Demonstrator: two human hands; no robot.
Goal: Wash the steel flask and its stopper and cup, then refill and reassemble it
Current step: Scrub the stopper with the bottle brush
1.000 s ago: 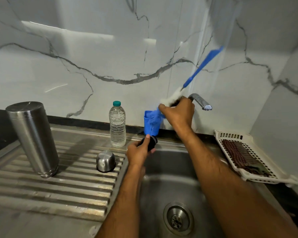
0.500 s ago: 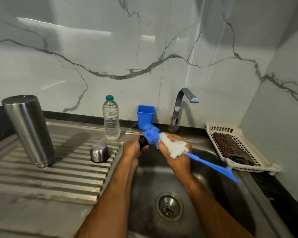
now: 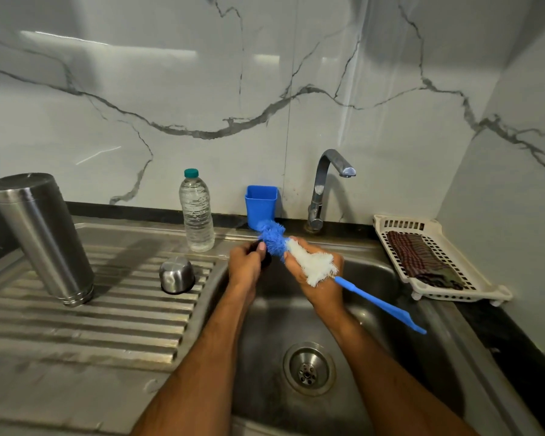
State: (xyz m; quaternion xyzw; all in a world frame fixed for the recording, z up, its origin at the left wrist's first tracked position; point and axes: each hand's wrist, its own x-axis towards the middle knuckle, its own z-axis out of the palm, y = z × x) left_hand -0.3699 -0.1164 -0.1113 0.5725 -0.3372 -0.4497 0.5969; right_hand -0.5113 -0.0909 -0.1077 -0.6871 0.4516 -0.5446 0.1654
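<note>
Grey-veined marble walls back a ribbed steel draining board [image 3: 85,313] and sink [image 3: 375,309]. Over the basin, the left hand [image 3: 244,269] curls round the small dark stopper [image 3: 266,258]; the right hand [image 3: 315,278] grips the bottle brush [image 3: 296,251] at its white bristles, blue tuft touching the stopper, handle trailing down-right — brush axis aimed at the left hand. The brushed-steel flask [image 3: 41,237] stands inverted, well left; its domed cup [image 3: 177,275] rests mouth-down between flask and hands.

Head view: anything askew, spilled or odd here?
One oddity: the right hand grips the bottle brush by its bristles, the handle pointing away over the sink. The steel flask and cup stand inverted, apparently draining. No spill shows.
</note>
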